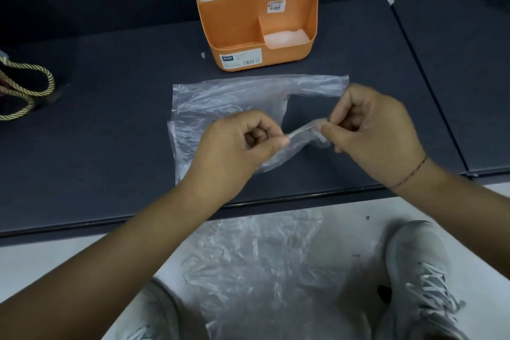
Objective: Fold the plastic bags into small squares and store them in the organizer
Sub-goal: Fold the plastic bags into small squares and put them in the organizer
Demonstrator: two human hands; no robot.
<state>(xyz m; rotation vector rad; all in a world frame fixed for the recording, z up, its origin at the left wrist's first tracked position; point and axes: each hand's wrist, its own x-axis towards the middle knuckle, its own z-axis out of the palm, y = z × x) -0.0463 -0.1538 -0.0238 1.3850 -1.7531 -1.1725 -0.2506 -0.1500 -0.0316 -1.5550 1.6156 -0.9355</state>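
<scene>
a thin, clear plastic bag [226,99] lies flat and crinkled on the dark mat [110,119], its far handle strip stretched out sideways beyond the right hand [369,124]. the near handle is lifted off the mat and pulled into a twisted band between the two hands. the left hand [242,143] is curled tight, thumb and forefinger pinching one end of that band; the right hand, also curled, pinches the other end with its fingertips. the bag's body spreads out past and to the outer side of the left hand, and part of it is hidden beneath that hand.

just beyond both hands stands the orange organizer [234,27], divided into compartments. its three far compartments each hold folded clear plastic, and the small near compartment on the right-hand side holds another folded piece. the large middle compartment shows only its orange walls. a white barcode sticker sits on an inner wall and a larger white label with a blue square and a barcode is on the front face; the print on both is too small to read.

below the hands, off the mat's near edge, more loose clear bags [256,265] lie rumpled on the pale floor between two grey shoes [422,279].
</scene>
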